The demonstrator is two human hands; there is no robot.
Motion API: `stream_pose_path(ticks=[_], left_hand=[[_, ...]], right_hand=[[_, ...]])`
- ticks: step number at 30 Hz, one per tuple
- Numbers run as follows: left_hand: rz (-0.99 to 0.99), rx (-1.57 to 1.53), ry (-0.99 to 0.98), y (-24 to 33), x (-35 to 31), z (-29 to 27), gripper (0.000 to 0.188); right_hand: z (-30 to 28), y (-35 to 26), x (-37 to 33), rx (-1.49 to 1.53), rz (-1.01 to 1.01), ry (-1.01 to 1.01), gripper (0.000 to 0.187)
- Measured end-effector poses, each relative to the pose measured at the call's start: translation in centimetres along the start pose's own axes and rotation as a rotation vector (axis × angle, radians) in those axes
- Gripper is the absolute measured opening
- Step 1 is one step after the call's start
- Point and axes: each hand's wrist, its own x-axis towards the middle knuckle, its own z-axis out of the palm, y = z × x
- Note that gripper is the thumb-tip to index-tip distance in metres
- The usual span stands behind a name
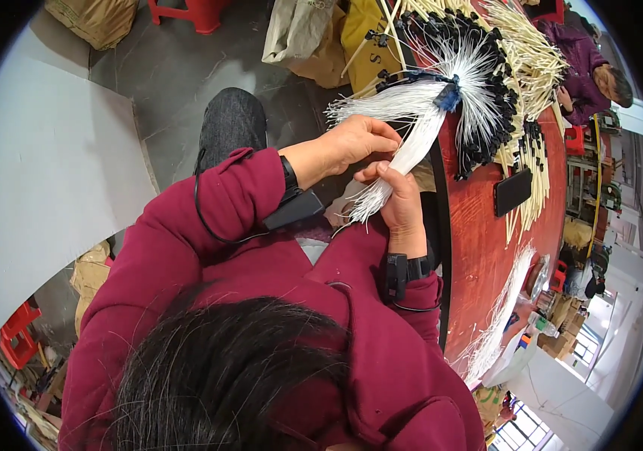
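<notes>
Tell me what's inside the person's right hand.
A bundle of white strands passes through the right hand, its loose ends showing beyond; the stretch its grip covers is hidden.

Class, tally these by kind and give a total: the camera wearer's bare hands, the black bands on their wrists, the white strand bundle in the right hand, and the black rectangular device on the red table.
Bare hands (left hand, right hand): 2
Black wristbands: 2
White strand bundle: 1
Black rectangular device: 1
Total: 6

There were two bare hands (347,143) (402,197), two black wristbands (289,179) (417,268), one held bundle of thin white strands (419,143), one flat black rectangular device (513,192) on one red table (479,240), one yellow bag (370,45)
</notes>
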Motion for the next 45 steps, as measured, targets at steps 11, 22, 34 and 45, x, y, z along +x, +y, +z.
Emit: stream_pose_path(ticks=[11, 22, 34, 45], left_hand=[[0.181, 0.381, 0.019, -0.1, -0.3, -0.6, 0.015], [0.721, 1.337, 0.141, 0.6, -4.7, -0.4, 0.012], [0.479, 1.174, 0.096, -0.2, -7.2, -0.8, 0.011], [-0.085, 0.454, 0.087, 0.6, -7.9, -1.6, 0.012]], right_hand=[[-0.2, 0.1, 0.2, -0.027, 0.034, -0.011, 0.017], [-1.3, 1.7, 1.0, -0.172, -0.085, 0.123, 0.038], [0.5, -0.2, 1.6, -0.004, -0.155, 0.036, 0.044], [0.6, -0.1, 2.2, -0.018, -0.176, 0.177, 0.025]])
